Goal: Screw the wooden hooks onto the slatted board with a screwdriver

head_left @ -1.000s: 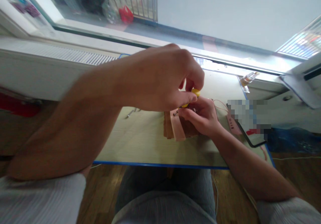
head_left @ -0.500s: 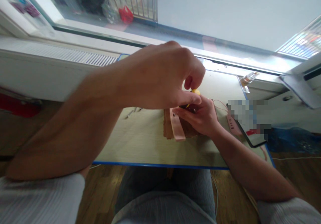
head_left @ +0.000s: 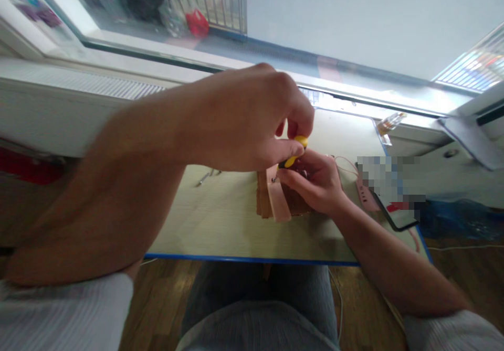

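Observation:
A yellow-and-black screwdriver (head_left: 292, 159) leans over a pale flat strip (head_left: 281, 204), its lower end by a small dark metal screw (head_left: 273, 180). My left hand (head_left: 260, 120) arches above, thumb and bent fingers closed on the yellow top of the handle. Lower down, my right hand (head_left: 318, 180) pinches the handle's lower part between thumb and fingers. Under the strip lies a brown board (head_left: 265, 204), partly covered by my right hand. The screwdriver's very tip is too small to make out.
Small metal pieces (head_left: 203, 178) lie left of the board on the blue-edged table (head_left: 220, 225). To the right are a pink power strip (head_left: 366, 196) with a cord and a dark-edged tablet-like object (head_left: 399, 220). A window (head_left: 354, 36) and radiator (head_left: 59, 109) stand behind.
My left hand has shifted slightly left and turned, so more of the screwdriver's yellow handle shows. My right hand stays nearly in place, and the board has not visibly moved.

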The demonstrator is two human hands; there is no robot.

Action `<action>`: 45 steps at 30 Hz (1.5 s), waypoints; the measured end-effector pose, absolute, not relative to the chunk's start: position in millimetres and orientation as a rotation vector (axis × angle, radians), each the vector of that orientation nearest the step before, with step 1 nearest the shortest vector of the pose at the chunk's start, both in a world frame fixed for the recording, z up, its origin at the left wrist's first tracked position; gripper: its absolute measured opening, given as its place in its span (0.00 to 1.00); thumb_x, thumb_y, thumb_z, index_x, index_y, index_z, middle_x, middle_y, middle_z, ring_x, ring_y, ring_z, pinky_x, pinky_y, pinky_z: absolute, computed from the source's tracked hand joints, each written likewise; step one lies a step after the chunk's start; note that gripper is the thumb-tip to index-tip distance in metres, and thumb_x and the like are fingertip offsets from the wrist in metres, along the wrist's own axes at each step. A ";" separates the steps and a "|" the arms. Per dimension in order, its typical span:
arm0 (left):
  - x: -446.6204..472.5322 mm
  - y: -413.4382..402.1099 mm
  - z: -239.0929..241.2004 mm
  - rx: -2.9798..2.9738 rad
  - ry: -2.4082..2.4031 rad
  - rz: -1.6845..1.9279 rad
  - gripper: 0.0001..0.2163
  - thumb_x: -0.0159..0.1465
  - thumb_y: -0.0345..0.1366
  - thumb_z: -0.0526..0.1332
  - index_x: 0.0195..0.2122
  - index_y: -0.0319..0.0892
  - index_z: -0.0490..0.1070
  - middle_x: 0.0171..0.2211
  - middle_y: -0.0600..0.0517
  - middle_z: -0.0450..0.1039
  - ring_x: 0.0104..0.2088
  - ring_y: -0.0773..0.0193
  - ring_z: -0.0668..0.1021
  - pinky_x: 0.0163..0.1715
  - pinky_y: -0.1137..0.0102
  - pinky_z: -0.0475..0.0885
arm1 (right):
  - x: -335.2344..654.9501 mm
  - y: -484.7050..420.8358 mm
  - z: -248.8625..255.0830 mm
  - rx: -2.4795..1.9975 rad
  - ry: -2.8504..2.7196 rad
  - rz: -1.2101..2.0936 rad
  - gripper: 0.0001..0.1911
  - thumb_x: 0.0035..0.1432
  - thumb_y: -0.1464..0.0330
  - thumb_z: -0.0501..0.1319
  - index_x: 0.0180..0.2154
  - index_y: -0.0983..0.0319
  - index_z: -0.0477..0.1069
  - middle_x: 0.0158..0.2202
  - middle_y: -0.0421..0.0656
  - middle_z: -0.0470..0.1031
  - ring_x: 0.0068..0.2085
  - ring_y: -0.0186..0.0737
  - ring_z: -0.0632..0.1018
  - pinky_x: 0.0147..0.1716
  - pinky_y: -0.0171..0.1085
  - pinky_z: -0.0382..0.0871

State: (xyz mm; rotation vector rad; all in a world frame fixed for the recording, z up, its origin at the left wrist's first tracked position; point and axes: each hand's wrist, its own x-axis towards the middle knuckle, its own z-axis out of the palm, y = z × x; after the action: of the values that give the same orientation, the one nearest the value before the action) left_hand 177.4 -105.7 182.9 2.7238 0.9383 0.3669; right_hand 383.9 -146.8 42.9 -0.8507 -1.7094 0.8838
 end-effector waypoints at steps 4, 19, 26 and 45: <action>177.0 -105.3 185.2 2.750 0.899 0.350 0.12 0.70 0.38 0.62 0.41 0.42 0.86 0.32 0.53 0.82 0.35 0.65 0.79 0.45 0.68 0.71 | 384.0 -144.6 40.0 -0.866 -1.679 0.919 0.12 0.65 0.63 0.75 0.35 0.59 0.75 0.28 0.36 0.75 0.27 0.31 0.71 0.25 0.34 0.65; 178.6 -103.7 175.7 2.771 0.913 0.531 0.09 0.68 0.41 0.66 0.37 0.44 0.85 0.33 0.52 0.83 0.33 0.65 0.78 0.36 0.69 0.68 | 382.2 -140.9 39.1 -0.909 -1.701 0.762 0.21 0.59 0.63 0.80 0.31 0.57 0.68 0.24 0.31 0.66 0.26 0.30 0.64 0.23 0.34 0.60; 177.5 -102.6 175.3 2.766 0.876 0.541 0.10 0.65 0.33 0.63 0.36 0.45 0.86 0.29 0.54 0.82 0.28 0.66 0.77 0.32 0.67 0.67 | 384.5 -145.2 39.6 -0.881 -1.701 0.891 0.09 0.66 0.64 0.75 0.37 0.59 0.78 0.26 0.34 0.71 0.25 0.30 0.68 0.24 0.34 0.61; 177.6 -106.6 181.2 2.757 0.993 0.442 0.14 0.70 0.47 0.67 0.39 0.42 0.86 0.34 0.53 0.84 0.36 0.66 0.80 0.47 0.68 0.71 | 386.2 -143.4 41.7 -0.917 -1.741 0.753 0.19 0.63 0.62 0.78 0.31 0.57 0.69 0.24 0.32 0.66 0.26 0.30 0.65 0.23 0.34 0.60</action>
State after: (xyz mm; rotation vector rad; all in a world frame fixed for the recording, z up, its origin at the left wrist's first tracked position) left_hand 177.6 -106.6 181.2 2.7570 0.9929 0.4420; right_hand 386.2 -143.4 41.7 -0.9174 -1.7410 0.7530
